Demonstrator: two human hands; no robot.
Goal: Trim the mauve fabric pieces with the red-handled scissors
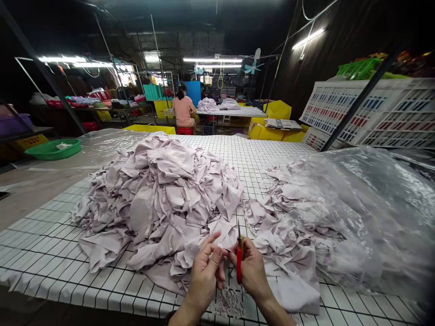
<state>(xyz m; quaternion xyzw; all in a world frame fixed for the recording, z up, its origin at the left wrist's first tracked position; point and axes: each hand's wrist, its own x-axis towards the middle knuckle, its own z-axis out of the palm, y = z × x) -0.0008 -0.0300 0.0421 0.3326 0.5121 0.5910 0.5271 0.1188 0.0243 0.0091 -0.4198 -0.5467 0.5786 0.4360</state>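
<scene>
Pale lilac cloth, soft and much creased, forms a large heap (163, 194) left of centre on the worktop (258, 147), its lower folds reaching toward the near edge; a looser pile (285, 240) lies to the right, partly beneath clear plastic sheeting (384, 222) that runs toward the right edge. Both hands meet near the middle of the near edge, in front of the heap, with a small fabric edge (224, 248) between their fingertips. Such cloth is probably light and limp, inclined to fold rather than slide, and not fragile; it is best taken by an edge or seam, pinched close to the blades and drawn taut. The left hand (205, 267) is narrowly curled, thumb and forefinger pinching the fabric edge, the lower fingers loosely bent. The right hand (250, 268) is closed around red-handled scissors (239, 265), blades pointing away from the near edge, its thumb and forefinger close to the same fabric edge; whether they also grip it is hard to tell at this size. Small pale scraps (231, 302) lie below the hands, beside the near edge.
</scene>
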